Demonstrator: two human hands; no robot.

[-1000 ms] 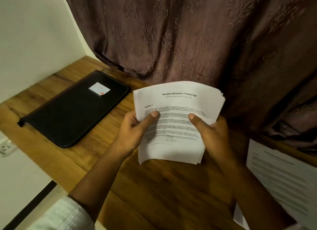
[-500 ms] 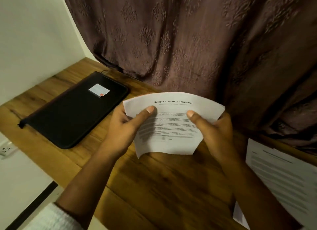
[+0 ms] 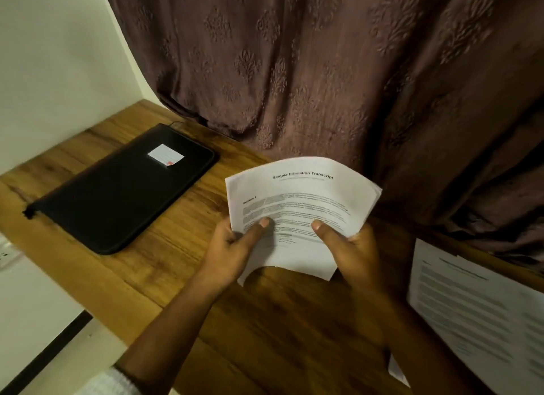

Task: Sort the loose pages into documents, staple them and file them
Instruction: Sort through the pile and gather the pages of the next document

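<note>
Pages [image 3: 300, 215]: pinching them as one bowed stack between the hands, left hand [image 3: 232, 247] on the left edge, right hand [image 3: 350, 247] on the right, holding the long axis away from the body over the worktop [image 3: 279, 321], facing printed sheets [image 3: 471, 306] near right and black folder [image 3: 123, 188] far left.

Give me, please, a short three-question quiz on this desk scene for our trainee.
1. True or false: the left hand and the right hand both grip the stack of pages.
2. Where does the black folder lie? A: on the desk, left of the stack; B: under the stack; C: on the floor.
3. What title is printed at the top of the stack?
Key: 1 true; 2 A; 3 Sample Education Transcript.
</note>
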